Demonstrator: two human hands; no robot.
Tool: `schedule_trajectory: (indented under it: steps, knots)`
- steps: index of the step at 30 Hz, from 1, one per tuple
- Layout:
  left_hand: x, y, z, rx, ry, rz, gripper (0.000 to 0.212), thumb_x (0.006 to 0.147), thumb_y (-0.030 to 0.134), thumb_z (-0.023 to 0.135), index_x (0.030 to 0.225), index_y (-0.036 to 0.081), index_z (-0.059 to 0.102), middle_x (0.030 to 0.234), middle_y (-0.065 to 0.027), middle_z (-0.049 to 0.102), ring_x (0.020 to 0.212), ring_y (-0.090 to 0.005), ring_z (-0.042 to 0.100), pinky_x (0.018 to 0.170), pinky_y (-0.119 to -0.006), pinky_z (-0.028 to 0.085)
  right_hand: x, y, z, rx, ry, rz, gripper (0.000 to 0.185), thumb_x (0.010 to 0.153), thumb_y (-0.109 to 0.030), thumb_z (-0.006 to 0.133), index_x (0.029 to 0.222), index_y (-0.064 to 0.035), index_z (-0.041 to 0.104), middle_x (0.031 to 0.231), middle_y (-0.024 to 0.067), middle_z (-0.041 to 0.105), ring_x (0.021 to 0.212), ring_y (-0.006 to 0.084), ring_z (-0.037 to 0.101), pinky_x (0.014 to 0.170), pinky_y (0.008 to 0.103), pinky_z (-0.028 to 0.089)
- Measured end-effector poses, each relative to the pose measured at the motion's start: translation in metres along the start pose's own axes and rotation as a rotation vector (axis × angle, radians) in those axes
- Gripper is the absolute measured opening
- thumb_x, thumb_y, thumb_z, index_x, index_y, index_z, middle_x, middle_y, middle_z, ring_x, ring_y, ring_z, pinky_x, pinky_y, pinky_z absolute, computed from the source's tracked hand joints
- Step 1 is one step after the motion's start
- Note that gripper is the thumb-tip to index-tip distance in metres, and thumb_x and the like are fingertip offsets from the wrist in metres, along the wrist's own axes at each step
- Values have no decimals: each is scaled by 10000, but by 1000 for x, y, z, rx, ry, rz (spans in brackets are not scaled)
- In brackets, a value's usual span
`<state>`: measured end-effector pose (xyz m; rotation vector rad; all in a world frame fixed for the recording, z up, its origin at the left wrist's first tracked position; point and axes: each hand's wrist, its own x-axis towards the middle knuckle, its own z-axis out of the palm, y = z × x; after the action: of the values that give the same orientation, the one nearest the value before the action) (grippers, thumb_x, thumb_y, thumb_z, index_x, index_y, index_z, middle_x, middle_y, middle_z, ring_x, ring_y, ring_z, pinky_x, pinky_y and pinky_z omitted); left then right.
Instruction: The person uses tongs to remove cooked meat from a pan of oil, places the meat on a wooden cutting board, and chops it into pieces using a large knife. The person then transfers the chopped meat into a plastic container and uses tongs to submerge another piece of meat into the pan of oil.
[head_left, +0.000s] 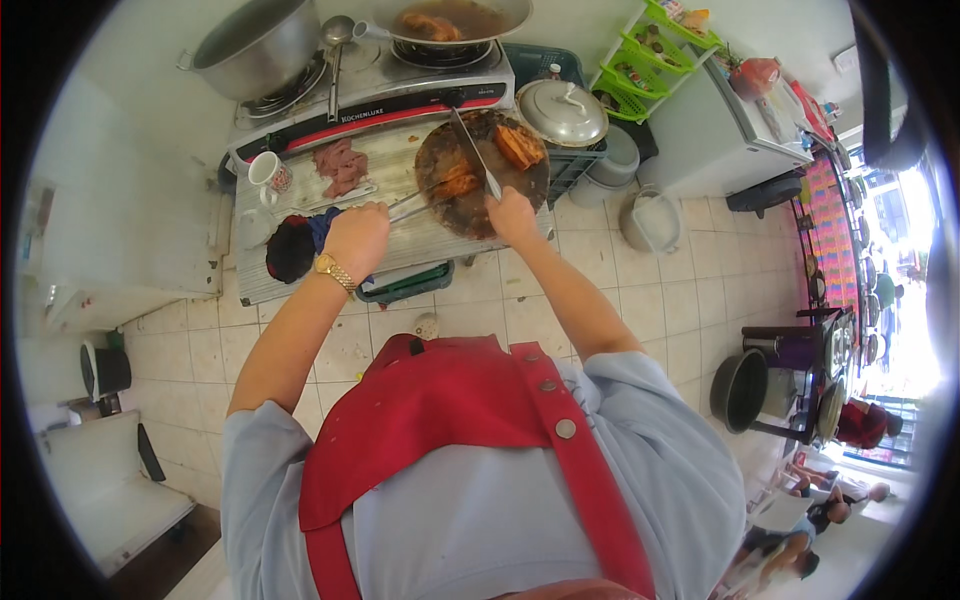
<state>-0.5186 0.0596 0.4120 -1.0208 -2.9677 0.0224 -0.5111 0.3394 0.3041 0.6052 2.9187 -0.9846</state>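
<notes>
A round wooden chopping block (469, 217) stands on the slatted table. My right hand (513, 216) grips a knife (469, 144) by its handle, the blade pointing away from me across the block. With my left hand (358, 238) I hold a thin metal utensil (406, 208), perhaps tongs or a fork, whose far end reaches a browned piece of meat (454, 182) left of the blade. A larger browned piece of meat (519, 147) lies on the block's right side. The exact contact of blade and meat is unclear.
Behind the block is a two-burner gas stove (367, 112) with a large pot (259, 49), a ladle (335, 64) and a wok (457, 22) holding liquid and meat. A mug (270, 172), a crumpled cloth (341, 166) and dark cloths (291, 249) lie left. A lidded pot (562, 112) stands right.
</notes>
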Motion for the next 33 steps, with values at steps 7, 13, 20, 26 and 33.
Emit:
schedule_trajectory:
  steps: [7, 13, 20, 26, 33]
  knots:
    - [-8, 1, 15, -27, 58, -16, 148, 810, 41, 549, 930, -31, 598, 894, -194, 661, 820, -349, 674, 679, -415, 561, -8, -43, -37, 133, 79, -63, 400, 909, -357, 594, 1010, 30, 572, 993, 310, 650, 982, 460, 625, 859, 498, 493]
    - [-9, 9, 9, -28, 29, -21, 136, 802, 22, 549, 918, -34, 593, 883, -206, 659, 811, -351, 677, 668, -423, 564, -1, -4, 15, -22, -22, 70, 427, 889, -376, 611, 989, 38, 594, 999, 313, 649, 1001, 472, 618, 888, 499, 487]
    - [-14, 8, 17, -70, 50, -42, 135, 810, 20, 534, 917, -41, 589, 881, -209, 655, 815, -354, 676, 663, -424, 566, 0, -52, -44, -6, -19, -11, 432, 909, -365, 591, 1059, 40, 572, 1035, 311, 648, 1012, 448, 626, 882, 492, 494]
    - [-10, 14, 12, -47, 57, -16, 141, 813, 30, 538, 923, -40, 590, 878, -196, 657, 814, -342, 677, 657, -419, 567, 2, -9, 2, 17, 4, 31, 415, 916, -362, 584, 1055, 29, 565, 1047, 298, 650, 1019, 440, 629, 890, 482, 502]
    - [-13, 14, 19, -36, 73, -32, 139, 810, 35, 547, 921, -36, 592, 879, -191, 659, 817, -327, 679, 647, -405, 567, 3, -23, -8, -103, -70, 47, 410, 914, -351, 585, 1073, 26, 556, 1052, 295, 650, 1020, 437, 630, 886, 481, 505]
